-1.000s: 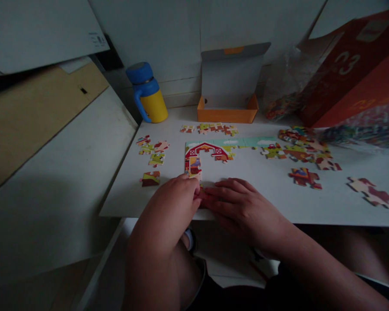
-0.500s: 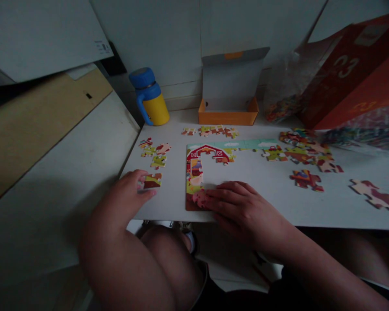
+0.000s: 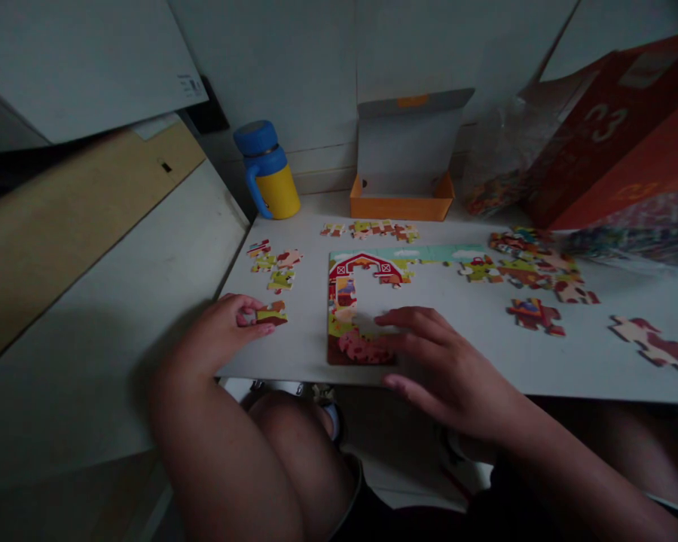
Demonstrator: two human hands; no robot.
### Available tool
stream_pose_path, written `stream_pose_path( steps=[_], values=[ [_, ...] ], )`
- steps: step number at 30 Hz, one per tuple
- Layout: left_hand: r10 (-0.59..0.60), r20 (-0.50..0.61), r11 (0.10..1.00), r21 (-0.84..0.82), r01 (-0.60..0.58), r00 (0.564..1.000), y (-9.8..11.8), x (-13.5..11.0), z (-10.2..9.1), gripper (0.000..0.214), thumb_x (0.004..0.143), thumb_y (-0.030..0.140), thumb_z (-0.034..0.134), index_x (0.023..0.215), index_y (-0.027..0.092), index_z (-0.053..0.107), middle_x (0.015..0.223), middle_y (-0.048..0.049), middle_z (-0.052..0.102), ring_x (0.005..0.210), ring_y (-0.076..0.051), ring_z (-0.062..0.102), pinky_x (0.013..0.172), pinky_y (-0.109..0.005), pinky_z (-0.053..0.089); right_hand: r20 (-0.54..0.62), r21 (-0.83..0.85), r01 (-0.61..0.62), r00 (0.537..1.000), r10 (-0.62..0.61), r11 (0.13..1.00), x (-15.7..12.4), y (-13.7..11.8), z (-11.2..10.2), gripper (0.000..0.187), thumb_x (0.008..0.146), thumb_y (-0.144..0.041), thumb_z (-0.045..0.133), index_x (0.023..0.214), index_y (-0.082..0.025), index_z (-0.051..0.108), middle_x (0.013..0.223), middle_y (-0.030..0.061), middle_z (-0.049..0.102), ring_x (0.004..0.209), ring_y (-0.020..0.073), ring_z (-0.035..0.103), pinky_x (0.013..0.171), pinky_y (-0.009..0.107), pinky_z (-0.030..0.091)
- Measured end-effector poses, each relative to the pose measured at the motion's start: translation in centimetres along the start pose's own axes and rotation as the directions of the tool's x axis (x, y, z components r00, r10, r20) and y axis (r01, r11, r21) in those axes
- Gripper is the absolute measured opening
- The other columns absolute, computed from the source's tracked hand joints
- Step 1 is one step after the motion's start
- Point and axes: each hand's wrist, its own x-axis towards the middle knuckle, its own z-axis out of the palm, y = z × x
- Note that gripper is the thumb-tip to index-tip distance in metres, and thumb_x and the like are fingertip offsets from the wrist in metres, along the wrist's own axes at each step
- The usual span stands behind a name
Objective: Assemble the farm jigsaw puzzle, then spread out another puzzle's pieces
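Note:
At the table's left side, my left hand (image 3: 231,325) pinches a green-and-brown puzzle piece (image 3: 272,314) between thumb and fingers. My right hand (image 3: 438,357) hovers with fingers spread at the lower right of a partly joined farm puzzle (image 3: 333,312). Its fingers cover part of the puzzle's lower edge, and nothing shows between them. The joined part has a red barn (image 3: 392,266) at the top left, a pink pig (image 3: 357,345) at the bottom and a strip of sky (image 3: 441,253) along the top.
Loose pieces lie at the left (image 3: 281,280), along the back (image 3: 381,228) and in a pile at the right (image 3: 523,269). Behind them stand a blue-and-yellow flask (image 3: 279,188), an open orange box (image 3: 401,208), a plastic bag of pieces (image 3: 486,192) and a red box (image 3: 604,143).
My right hand has lifted and spread its fingers, moving right and uncovering more of the pig. My left hand still pinches its piece, which is tilted slightly.

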Motion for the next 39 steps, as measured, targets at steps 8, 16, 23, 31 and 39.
stream_pose_path(
  steps=[8, 16, 23, 31, 39],
  values=[
    [0.167, 0.113, 0.955, -0.266, -0.132, 0.979, 2.5, -0.5, 0.2, 0.034, 0.09, 0.051, 0.074, 0.103, 0.023, 0.061, 0.096, -0.0026, 0.074, 0.091, -0.023, 0.073, 0.076, -0.033, 0.054, -0.22, 0.326, -0.233, 0.924, 0.313, 0.916, -0.3, 1.3, -0.6, 0.015, 0.108, -0.038, 0.063, 0.117, -0.028, 0.069, 0.121, 0.0063, 0.071, 0.115, 0.022, 0.068, 0.101, 0.038, 0.054],
    [0.496, 0.342, 0.807, -0.522, -0.277, 0.798, 12.8, -2.9, 4.8, 0.013, 0.097, 0.027, 0.071, 0.109, 0.025, 0.068, 0.095, -0.0009, 0.076, 0.089, -0.018, 0.074, 0.076, -0.029, 0.058, -0.077, 0.279, -0.251, 0.956, 0.282, 0.927, -0.1, 0.5, -0.5, 0.037, 0.1, -0.046, 0.075, 0.13, -0.027, 0.064, 0.125, 0.0077, 0.075, 0.113, 0.0235, 0.073, 0.097, 0.037, 0.059],
    [0.533, 0.382, 0.818, -0.459, -0.345, 0.755, 14.8, -2.9, 6.4, 0.015, 0.097, 0.021, 0.071, 0.11, 0.026, 0.067, 0.091, 0.0016, 0.076, 0.083, -0.016, 0.074, 0.073, -0.027, 0.056, -0.02, 0.345, -0.409, 0.896, 0.443, 0.845, 0.3, 0.2, -0.1, 0.021, 0.109, -0.042, 0.059, 0.12, -0.026, 0.067, 0.093, 0.0025, 0.079, 0.078, 0.0187, 0.074, 0.071, 0.031, 0.056],
    [0.481, 0.439, 0.876, -0.217, -0.43, 0.759, 13.2, -1.5, 6.9, 0.009, 0.091, 0.023, 0.075, 0.098, 0.023, 0.07, 0.08, 0.0026, 0.068, 0.072, -0.016, 0.062, 0.065, -0.027, 0.045, -0.102, 0.083, -0.472, 0.872, 0.479, 0.878, 0.6, 0.5, 0.6, 0.014, 0.103, -0.033, 0.064, 0.102, -0.025, 0.075, 0.089, 0.0037, 0.073, 0.081, 0.0201, 0.068, 0.073, 0.033, 0.048],
    [0.498, 0.443, 0.866, -0.208, -0.455, 0.745, 13.4, -1.5, 7.2, 0.012, 0.093, 0.034, 0.074, 0.096, 0.023, 0.069, 0.085, 0.001, 0.068, 0.074, -0.017, 0.061, 0.066, -0.028, 0.043, -0.096, -0.05, -0.427, 0.902, 0.422, 0.903, 0.5, 0.4, 0.2, 0.005, 0.097, -0.022, 0.068, 0.096, -0.023, 0.073, 0.086, 0.0048, 0.071, 0.085, 0.024, 0.065, 0.074, 0.036, 0.046]
  ],
)
